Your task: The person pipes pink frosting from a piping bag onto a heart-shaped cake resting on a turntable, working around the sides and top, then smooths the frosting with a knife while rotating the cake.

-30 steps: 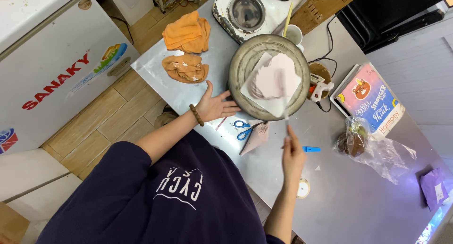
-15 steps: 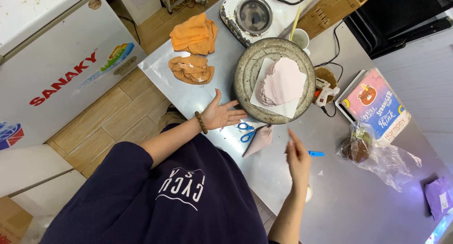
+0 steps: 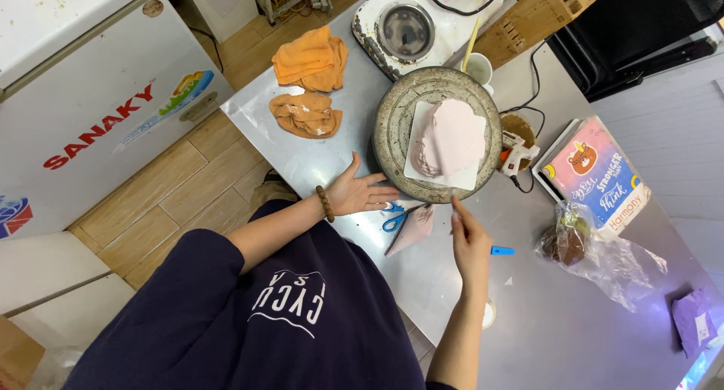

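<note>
Both our hands flank turntable [image 3: 392, 126]: left hand [image 3: 358, 192] splayed, touching rim; right hand [image 3: 469, 237] pinches thin tool, pointing up toward pink-frosted cake [image 3: 451, 136].

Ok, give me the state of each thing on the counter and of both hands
Left hand: open, flat by the turntable.
Right hand: fingers pinched, at the rim.
Turntable: carrying the board.
Pink cake: on the white board.
Scissors: lying closed.
Piping bag: lying flat.
Orange cloths: crumpled.

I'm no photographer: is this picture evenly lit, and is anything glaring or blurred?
Head view: soft, even light; the steel table shows a pale sheen, no harsh glare. The pink cake is sharp; left hand and right hand are crisp, with faint shadows. Edges bend slightly.
</note>
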